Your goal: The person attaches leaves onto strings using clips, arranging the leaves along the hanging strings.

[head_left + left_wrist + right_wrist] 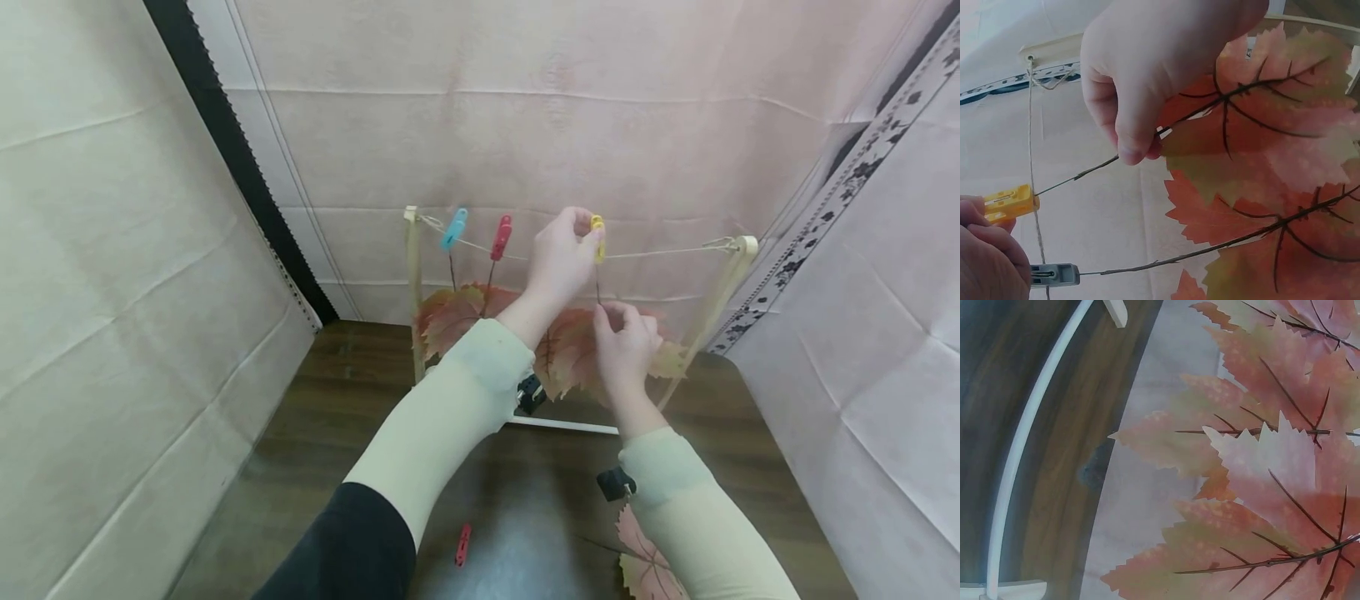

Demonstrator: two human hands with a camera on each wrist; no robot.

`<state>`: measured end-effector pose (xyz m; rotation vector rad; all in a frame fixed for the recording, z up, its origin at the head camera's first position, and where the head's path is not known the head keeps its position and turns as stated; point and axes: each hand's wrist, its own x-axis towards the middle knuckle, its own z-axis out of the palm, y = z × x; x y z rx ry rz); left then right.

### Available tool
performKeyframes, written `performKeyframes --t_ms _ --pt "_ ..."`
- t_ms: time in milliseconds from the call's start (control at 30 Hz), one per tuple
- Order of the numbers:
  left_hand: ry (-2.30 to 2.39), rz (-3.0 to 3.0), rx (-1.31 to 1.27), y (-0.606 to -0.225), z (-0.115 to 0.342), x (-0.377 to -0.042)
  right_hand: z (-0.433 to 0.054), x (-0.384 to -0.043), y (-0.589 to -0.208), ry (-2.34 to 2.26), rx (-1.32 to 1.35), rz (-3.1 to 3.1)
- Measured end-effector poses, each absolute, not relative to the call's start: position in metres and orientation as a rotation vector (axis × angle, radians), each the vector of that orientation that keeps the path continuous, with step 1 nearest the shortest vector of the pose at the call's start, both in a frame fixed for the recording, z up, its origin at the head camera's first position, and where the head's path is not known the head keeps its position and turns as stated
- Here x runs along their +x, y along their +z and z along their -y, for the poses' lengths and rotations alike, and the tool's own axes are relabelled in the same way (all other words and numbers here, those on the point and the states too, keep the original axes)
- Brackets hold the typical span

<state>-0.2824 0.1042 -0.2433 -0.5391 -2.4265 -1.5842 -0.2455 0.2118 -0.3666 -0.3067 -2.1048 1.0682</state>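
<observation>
My left hand (561, 258) pinches a yellow clothespin (597, 240) that sits on a thin string (660, 252). Below it, my right hand (626, 346) holds the dark stem of an artificial maple leaf (1260, 106) between thumb and fingers. The stem's upper end reaches the yellow clothespin in the left wrist view. A grey clothespin (1054, 274) beside it grips the stem of another leaf (1285, 225). Farther left on the string, a blue clothespin (454, 229) and a red clothespin (501, 237) hold more orange-red leaves (450, 321). The right wrist view shows no hand.
The string runs between a left wooden post (416, 292) and a right wooden post (712, 308), joined low down by a white rod (566, 426). A loose red clothespin (462, 545) and a pink leaf (648, 567) lie on the dark wooden table (300, 467). Pale cloth walls (540, 150) surround it.
</observation>
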Motion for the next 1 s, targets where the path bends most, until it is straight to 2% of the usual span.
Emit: performKeyframes --t_ms 1000 --pt "-1.471 2.417 -0.546 -0.248 -0.116 -0.283 -0.21 -0.255 -0.349 1.134 -0.349 2.1"
